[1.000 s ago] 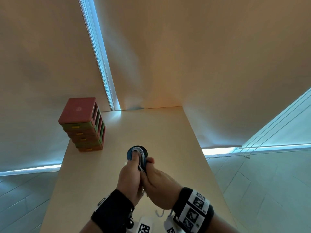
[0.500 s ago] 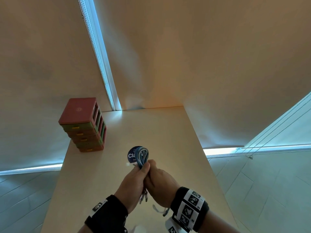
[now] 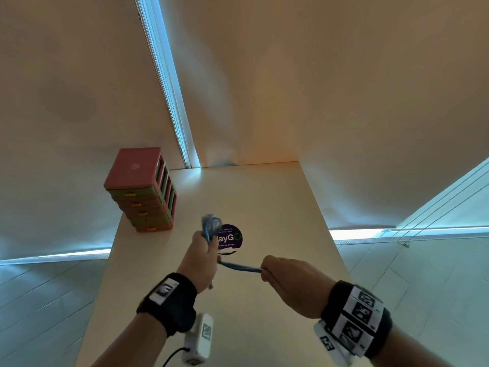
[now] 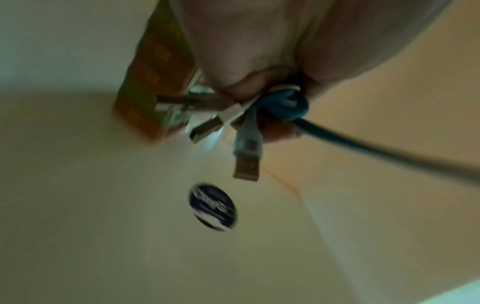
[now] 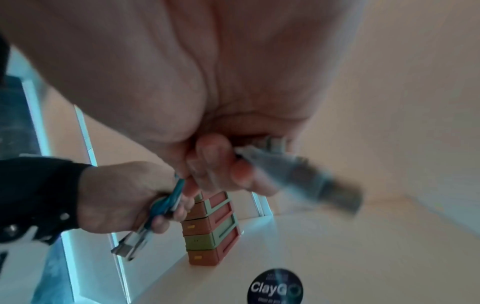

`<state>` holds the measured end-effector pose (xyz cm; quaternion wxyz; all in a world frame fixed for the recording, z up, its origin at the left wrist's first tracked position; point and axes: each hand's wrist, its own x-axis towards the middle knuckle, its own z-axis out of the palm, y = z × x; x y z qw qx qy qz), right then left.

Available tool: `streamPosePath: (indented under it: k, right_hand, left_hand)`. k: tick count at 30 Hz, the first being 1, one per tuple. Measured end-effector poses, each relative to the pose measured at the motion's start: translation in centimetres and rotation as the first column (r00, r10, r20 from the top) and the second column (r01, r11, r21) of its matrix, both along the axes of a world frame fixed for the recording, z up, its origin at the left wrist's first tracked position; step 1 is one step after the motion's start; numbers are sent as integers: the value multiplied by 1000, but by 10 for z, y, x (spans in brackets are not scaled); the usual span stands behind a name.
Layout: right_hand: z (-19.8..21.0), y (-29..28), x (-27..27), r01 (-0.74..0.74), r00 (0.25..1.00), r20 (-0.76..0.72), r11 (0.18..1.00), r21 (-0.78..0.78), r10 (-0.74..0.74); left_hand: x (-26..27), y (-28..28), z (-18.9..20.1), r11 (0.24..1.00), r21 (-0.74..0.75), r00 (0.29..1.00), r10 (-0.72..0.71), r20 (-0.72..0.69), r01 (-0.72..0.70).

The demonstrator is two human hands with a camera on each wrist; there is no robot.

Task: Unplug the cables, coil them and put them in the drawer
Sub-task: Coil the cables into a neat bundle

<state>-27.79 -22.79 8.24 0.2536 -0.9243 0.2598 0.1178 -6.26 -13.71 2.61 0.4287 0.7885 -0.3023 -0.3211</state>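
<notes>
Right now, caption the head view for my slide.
Left hand grips the coiled cables; right hand pulls one blue strand taut above the table, drawer unit behind.

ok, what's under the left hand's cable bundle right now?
Below the cable bundle gripped by the left hand: bare table and a round dark sticker. USB plugs dangle free. Coil's core is covered by fingers.

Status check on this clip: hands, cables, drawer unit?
Left hand grips coiled cable bundle. Right hand pinches the blue strand stretched between hands. Drawer unit shut, nothing blocking it.
</notes>
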Motion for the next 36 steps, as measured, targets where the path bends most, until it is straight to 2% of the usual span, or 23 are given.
streamPosePath:
  k: [2,3,6,9,11,13,15,16,18,20,23,25,27,30,36]
  right_hand:
    - [13,-2,-1,-69,997,-42,994,-86,66]
    - [21,-4,0,-122,991,-64,982,-146,114]
    - [46,-12,2,-301,954,-92,886,-353,287]
    - [60,-23,9,-380,917,-58,817,-435,395]
    - [59,-38,18,-402,901,-33,806,-434,432]
    - [49,-61,25,-372,918,-14,850,-372,396]
    - [32,-81,24,-224,970,68,965,-134,234]
    - [23,-88,21,-140,982,129,990,-17,141]
    - [-1,-89,14,4,977,212,994,106,-27]
    - [-21,-74,9,115,957,244,978,172,-155]
    - [-37,-40,11,182,948,221,959,219,-230]
    - [-41,-22,15,211,950,175,945,251,-258]
    - [-44,-9,18,230,945,158,926,301,-286]
    - [-44,1,21,267,912,175,860,435,-372]
    - [-44,15,32,316,825,188,711,629,-533]
  left_hand:
    - [-4,3,-9,980,108,950,-187,250,164]
    - [-7,4,-13,958,176,914,-272,303,227]
    - [-20,10,-19,849,357,789,-508,344,391]
    - [-41,18,-12,712,419,597,-701,389,563]
    - [-59,18,-3,675,399,560,-738,376,621]
    - [-73,17,4,682,329,591,-731,342,654]
    - [-78,14,14,725,191,647,-680,344,661]
    - [-77,12,18,760,97,697,-632,340,642]
    - [-71,9,27,829,-95,811,-506,295,551]
    - [-67,6,33,873,-203,886,-395,242,444]
    - [-62,2,29,938,-217,949,-219,228,269]
    - [-58,0,25,971,-160,965,-139,224,177]
    - [-56,-2,20,981,-67,941,-153,301,181]
    - [-62,-3,17,972,83,845,-234,482,222]
    - [-59,-1,-4,937,99,596,-292,748,335]
